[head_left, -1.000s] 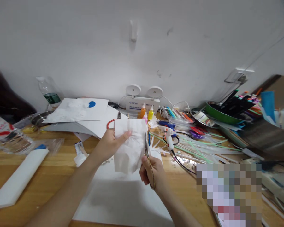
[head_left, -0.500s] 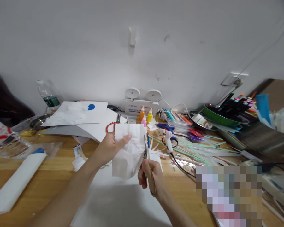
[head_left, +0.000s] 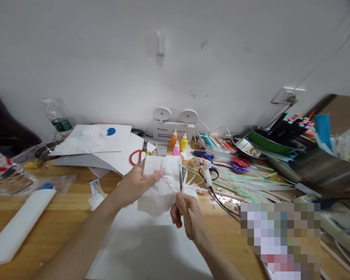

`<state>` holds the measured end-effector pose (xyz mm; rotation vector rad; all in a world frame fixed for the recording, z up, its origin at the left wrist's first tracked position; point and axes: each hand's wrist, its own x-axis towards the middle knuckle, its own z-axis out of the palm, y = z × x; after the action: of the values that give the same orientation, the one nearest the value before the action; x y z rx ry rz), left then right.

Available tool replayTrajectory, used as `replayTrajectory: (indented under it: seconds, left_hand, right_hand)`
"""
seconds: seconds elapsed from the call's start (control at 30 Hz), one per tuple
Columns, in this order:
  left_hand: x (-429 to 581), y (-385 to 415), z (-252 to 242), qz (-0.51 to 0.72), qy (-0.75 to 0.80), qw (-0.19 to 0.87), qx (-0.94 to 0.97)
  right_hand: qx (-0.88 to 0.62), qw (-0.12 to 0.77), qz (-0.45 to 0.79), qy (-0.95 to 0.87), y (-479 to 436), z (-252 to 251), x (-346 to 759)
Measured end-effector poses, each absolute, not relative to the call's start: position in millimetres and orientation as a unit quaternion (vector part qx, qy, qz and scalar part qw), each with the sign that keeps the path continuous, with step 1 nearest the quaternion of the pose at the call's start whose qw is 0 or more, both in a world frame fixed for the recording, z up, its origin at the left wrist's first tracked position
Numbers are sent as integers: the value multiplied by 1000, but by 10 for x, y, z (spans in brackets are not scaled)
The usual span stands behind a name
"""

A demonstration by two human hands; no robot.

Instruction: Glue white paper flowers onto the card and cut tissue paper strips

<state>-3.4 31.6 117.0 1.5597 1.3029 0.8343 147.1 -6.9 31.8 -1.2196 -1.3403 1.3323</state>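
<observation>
A thin, creased white sheet like tissue paper (head_left: pixel 159 198) is held up by my left hand (head_left: pixel 135 186), with the thumb across its front and the fingers behind it. My right hand (head_left: pixel 186 212) is closed around the handles of a pair of scissors (head_left: pixel 181 181). Their blades point upward along the sheet's right edge; whether they touch it I cannot tell. Below both hands, a large white sheet (head_left: pixel 151 249) lies on the wooden table (head_left: pixel 72 229).
Red-handled cutters (head_left: pixel 137 156) and small paint bottles (head_left: pixel 176 147) stand behind the paper. To the right lie a white glue gun (head_left: pixel 206 173), its black cord and many loose strips. A white roll (head_left: pixel 20 229) is at the left.
The tissue-like sheet has dropped and tilted slightly, baring more of the red-handled cutters. The scissors' blades stand more upright at its right edge. Both hands keep their hold.
</observation>
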Motion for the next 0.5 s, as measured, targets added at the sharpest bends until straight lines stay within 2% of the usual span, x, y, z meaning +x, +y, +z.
replayTrajectory:
  seconds: [0.5]
  left_hand:
    - [-50, 329, 1148, 334, 530, 445, 640]
  right_hand:
    - [-508, 433, 531, -522, -72, 345, 1459]
